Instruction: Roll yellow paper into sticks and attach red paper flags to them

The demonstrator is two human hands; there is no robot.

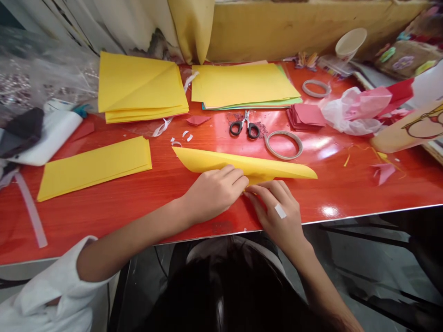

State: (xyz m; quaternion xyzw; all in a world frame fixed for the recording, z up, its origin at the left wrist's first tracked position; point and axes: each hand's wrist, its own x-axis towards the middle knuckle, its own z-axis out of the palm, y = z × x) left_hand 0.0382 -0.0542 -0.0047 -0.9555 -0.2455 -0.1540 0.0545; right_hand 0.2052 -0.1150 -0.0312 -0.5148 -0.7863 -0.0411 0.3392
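A curled sheet of bright yellow paper (258, 165) lies over the glossy red wooden surface (346, 193), just beyond the fingers, its long axis running left to right with the right end slightly nearer the person. The left hand (216, 191) is the nearer, its bent fingers overlapping the sheet's near edge around the middle; its thumb is hidden, so I cannot tell whether it grips or only presses. The right hand (282, 205) holds that edge between thumb and forefinger, narrowly pinched, just beside the left fingertips.
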